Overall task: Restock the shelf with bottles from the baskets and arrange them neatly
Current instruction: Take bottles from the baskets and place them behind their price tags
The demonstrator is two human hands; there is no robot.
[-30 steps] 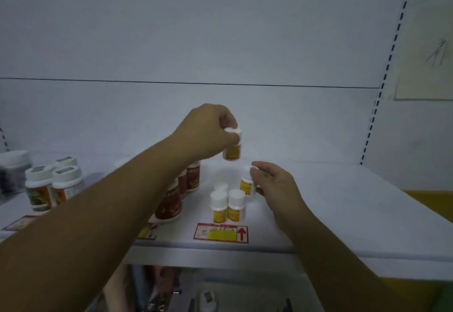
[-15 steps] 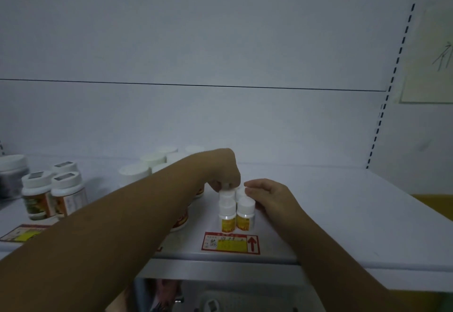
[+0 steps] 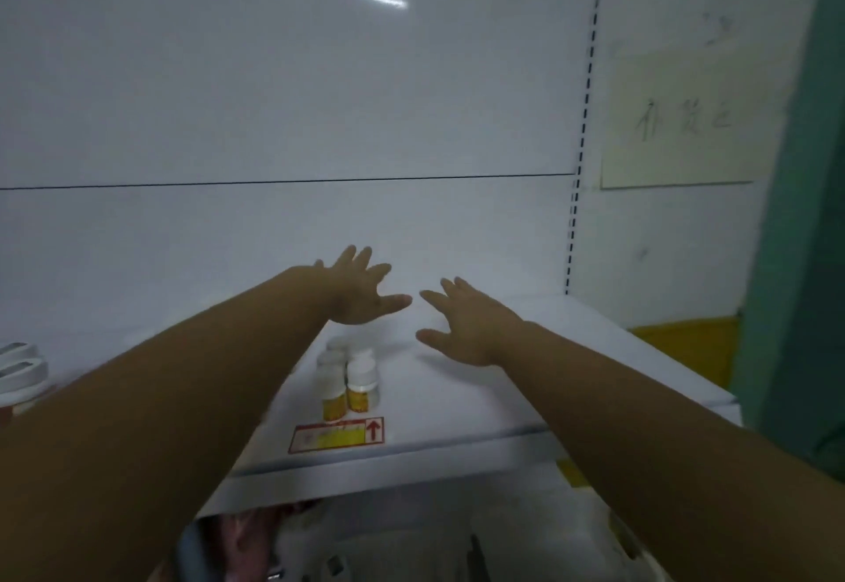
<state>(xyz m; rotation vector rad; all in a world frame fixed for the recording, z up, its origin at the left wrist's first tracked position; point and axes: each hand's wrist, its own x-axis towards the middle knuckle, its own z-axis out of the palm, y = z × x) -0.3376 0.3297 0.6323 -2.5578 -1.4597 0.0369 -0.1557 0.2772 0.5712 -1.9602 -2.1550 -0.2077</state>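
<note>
White shelf (image 3: 503,389) fills the frame. Small yellow-labelled bottles (image 3: 350,380) stand packed together at lower centre, just behind a red price tag (image 3: 337,435), likely matching stock to label. Above them, left hand (image 3: 361,293) and right hand (image 3: 466,325) hover apart, fingers spread, empty.

Small white-capped plastic bottles (image 3: 350,380) with yellow-orange labels; white metal shelf (image 3: 526,380); red-bordered yellow price tag (image 3: 337,434), red arrow.
</note>
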